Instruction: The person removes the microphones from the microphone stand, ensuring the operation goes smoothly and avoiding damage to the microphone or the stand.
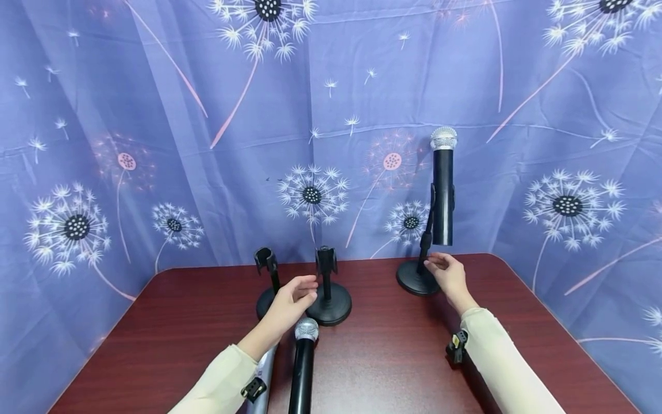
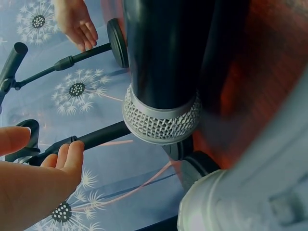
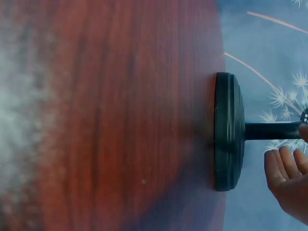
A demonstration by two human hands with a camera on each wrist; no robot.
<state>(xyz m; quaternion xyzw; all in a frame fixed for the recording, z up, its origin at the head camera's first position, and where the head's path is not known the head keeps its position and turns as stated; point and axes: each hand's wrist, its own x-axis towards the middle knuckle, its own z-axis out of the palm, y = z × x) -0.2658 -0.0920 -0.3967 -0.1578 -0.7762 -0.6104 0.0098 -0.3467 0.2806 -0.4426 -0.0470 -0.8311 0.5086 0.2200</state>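
Observation:
My left hand [image 1: 287, 302], fingers loosely bent and thumb apart, is beside the pole of the middle black microphone stand [image 1: 331, 307], whose clip holds nothing. Over at the right, my right hand [image 1: 451, 280] is close to the pole of another black stand [image 1: 416, 280], fingers fairly straight in the right wrist view. That stand's clip carries a black microphone [image 1: 443, 195] with a silver mesh head, tilted nearly upright. A second black microphone [image 1: 302, 376] lies on the table below my left hand. Next to it lies a silver one [image 1: 265, 374], partly hidden by my left forearm.
A third black stand [image 1: 262, 302], its clip bare, stands left of the middle one, partly behind my left hand. Everything rests on a reddish-brown table [image 1: 383, 356]. Behind its far edge hangs a blue curtain [image 1: 357, 172] with dandelion prints.

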